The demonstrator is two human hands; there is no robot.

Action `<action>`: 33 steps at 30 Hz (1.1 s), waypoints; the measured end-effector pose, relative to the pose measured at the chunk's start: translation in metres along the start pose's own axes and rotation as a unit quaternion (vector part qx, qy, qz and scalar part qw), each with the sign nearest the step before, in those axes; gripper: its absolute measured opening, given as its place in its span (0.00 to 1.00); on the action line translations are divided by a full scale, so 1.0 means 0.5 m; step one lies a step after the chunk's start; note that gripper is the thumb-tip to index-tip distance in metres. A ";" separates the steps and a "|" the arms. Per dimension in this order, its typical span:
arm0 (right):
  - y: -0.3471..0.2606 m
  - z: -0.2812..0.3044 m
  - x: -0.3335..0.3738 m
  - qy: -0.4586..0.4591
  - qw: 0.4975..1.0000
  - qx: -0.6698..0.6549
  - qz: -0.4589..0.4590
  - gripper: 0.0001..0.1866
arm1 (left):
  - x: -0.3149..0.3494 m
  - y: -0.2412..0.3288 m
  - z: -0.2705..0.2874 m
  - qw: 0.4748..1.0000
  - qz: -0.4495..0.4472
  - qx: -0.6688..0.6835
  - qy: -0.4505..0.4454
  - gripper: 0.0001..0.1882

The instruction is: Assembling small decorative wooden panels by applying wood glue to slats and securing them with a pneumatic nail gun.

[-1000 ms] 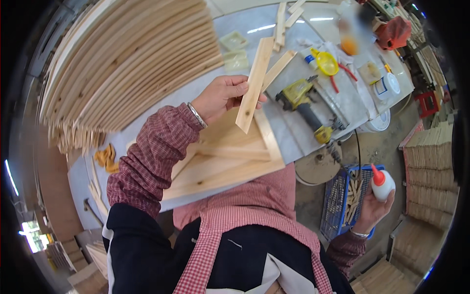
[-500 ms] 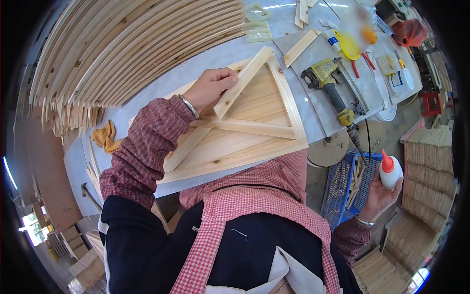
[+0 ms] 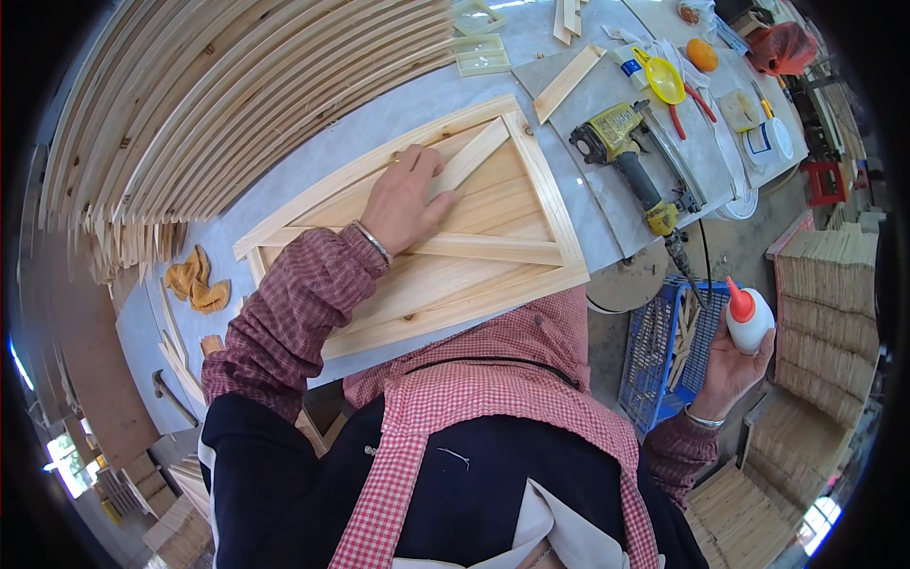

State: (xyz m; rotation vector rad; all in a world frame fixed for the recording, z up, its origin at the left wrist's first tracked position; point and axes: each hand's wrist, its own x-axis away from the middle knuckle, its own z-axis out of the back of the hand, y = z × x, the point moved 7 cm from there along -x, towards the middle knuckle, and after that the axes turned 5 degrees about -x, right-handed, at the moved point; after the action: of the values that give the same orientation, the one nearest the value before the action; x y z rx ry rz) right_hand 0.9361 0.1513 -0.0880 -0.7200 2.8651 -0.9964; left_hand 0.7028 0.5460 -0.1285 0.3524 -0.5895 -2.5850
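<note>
A framed wooden panel (image 3: 445, 289) lies on the bench before me, with a long cross strip (image 3: 488, 248) along its middle. My left hand (image 3: 406, 197) rests over it, fingers bent and thumb apart, gripping a short diagonal wooden strip (image 3: 479, 154). That strip's upper end meets the frame's top right corner; its lower end is hidden under my hand. Off to the right, away from the bench, my right hand (image 3: 733, 377) is wrapped around a white glue bottle (image 3: 751, 332) with a red pointed nozzle, tipped upward.
Long boards (image 3: 256, 104) are stacked at the far left. A nail gun (image 3: 630, 156) lies on the right, near a loose strip (image 3: 569, 83), a yellow scoop (image 3: 665, 83) and a white tub (image 3: 768, 142). A blue crate (image 3: 654, 351) stands below. A brown cloth (image 3: 199, 282) and hammer (image 3: 173, 398) lie left.
The strip in my left hand, lifted and tilted before, now lies down inside the frame. My left hand has shifted over its lower end. My right hand still holds the bottle.
</note>
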 end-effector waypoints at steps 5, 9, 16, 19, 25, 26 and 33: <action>0.017 0.008 0.003 0.016 1.000 0.017 0.001 0.26 | -0.011 -0.017 -0.004 0.995 0.059 0.084 -0.017 0.14; 0.010 0.023 -0.002 0.001 1.000 0.009 -0.015 0.27 | -0.019 -0.112 0.015 0.959 0.137 0.246 0.038 0.15; 0.000 0.033 0.001 0.009 1.000 0.026 0.010 0.28 | 0.041 -0.140 0.048 0.953 0.165 0.253 0.021 0.17; 0.009 0.031 0.003 0.003 1.000 0.022 -0.001 0.27 | 0.057 -0.081 0.048 0.979 0.113 0.170 -0.010 0.18; 0.017 0.021 0.008 0.018 1.000 0.021 0.006 0.28 | 0.065 -0.035 0.021 0.996 0.063 0.030 -0.049 0.16; 0.011 0.021 0.008 0.019 0.999 0.025 0.009 0.28 | 0.064 -0.032 0.021 0.997 0.060 0.015 -0.049 0.15; -0.001 0.045 0.010 0.045 0.998 0.038 0.019 0.28 | 0.066 -0.022 0.035 0.998 0.027 -0.050 -0.018 0.15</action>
State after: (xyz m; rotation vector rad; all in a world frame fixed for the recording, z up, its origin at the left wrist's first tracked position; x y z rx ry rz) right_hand 0.9354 0.1357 -0.1050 -0.6289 2.8858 -1.1529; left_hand 0.6641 0.5446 -0.1227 0.2555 -0.4742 -2.5623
